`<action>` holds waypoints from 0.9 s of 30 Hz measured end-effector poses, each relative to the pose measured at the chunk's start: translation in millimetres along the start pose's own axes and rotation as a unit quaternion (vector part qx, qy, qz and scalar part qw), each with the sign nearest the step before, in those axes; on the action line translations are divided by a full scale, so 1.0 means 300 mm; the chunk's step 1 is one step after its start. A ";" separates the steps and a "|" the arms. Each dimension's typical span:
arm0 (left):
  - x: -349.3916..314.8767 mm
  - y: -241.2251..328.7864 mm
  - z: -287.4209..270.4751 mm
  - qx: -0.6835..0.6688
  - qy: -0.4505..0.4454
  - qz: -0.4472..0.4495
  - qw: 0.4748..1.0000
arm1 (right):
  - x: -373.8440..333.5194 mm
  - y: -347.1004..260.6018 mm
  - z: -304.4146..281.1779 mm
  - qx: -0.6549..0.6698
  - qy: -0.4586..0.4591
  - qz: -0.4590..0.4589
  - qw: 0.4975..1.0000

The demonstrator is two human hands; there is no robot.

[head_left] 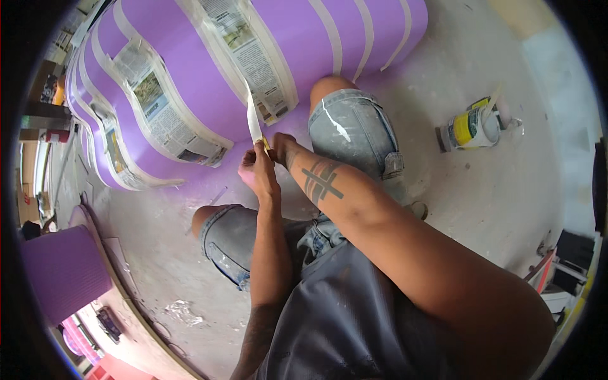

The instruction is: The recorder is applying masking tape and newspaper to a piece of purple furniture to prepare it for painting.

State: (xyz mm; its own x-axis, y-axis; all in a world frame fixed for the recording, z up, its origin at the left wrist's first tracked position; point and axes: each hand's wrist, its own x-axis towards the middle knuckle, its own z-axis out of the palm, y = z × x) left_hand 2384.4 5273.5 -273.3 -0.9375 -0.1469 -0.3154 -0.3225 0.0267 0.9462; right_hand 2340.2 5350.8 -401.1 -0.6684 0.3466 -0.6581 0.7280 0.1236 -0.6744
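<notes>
A large curved purple panel (pixel 202 88) stands in front of me, banded with strips of masking tape (pixel 327 31) and newspaper (pixel 150 95). From its surface a loose tape strip (pixel 253 117) runs toward me, its pale side showing. My left hand (pixel 258 174) is closed in a pinch at the near end of this strip. Right beside it, my right hand (pixel 282 148) is closed around a small yellow object (pixel 266 143), mostly hidden by the fingers; its kind cannot be made out. Both hands are just off the panel's lower edge, between my knees.
On the grey floor (pixel 468 209) to the right stands a paint-stained can (pixel 465 129) with a yellow label. At the left is a ribbed purple cylinder (pixel 66 272) next to a curved board edge (pixel 120 288). Crumpled clear plastic (pixel 183 311) lies on the floor nearby.
</notes>
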 end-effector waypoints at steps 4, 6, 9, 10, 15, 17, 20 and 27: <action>-0.043 0.067 0.150 -0.019 -0.077 0.003 0.997 | 0.255 0.318 -0.096 -0.234 0.143 -0.183 0.944; -0.019 0.021 0.053 -0.009 -0.065 0.027 0.997 | 0.192 0.167 0.008 0.457 0.060 0.025 0.887; -0.002 0.002 -0.016 0.043 -0.024 0.020 0.999 | 0.109 0.026 0.025 0.734 0.036 0.162 0.658; -0.002 0.007 -0.014 0.027 -0.018 0.013 0.999 | 0.103 0.019 0.009 0.730 0.014 0.128 0.672; -0.022 0.041 0.025 0.037 -0.056 0.008 0.998 | 0.151 0.052 -0.023 0.732 -0.036 0.037 0.680; -0.014 0.036 0.002 0.018 -0.060 -0.010 0.998 | 0.140 0.047 0.018 0.727 -0.035 0.062 0.683; -0.022 0.062 0.047 0.050 -0.064 -0.013 0.997 | 0.185 0.087 -0.030 0.722 0.000 0.089 0.686; 0.008 0.031 -0.003 0.047 -0.065 0.002 0.997 | 0.089 0.081 -0.035 0.748 -0.039 0.047 0.661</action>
State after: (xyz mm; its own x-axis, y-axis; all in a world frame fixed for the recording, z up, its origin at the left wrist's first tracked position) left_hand 2379.4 5272.5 -265.2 -0.9461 -0.0172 -0.3233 -0.3230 0.1196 0.9388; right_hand 2341.6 5372.7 -431.5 -0.6789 0.2318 -0.6967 -0.1595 -0.9728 -0.1682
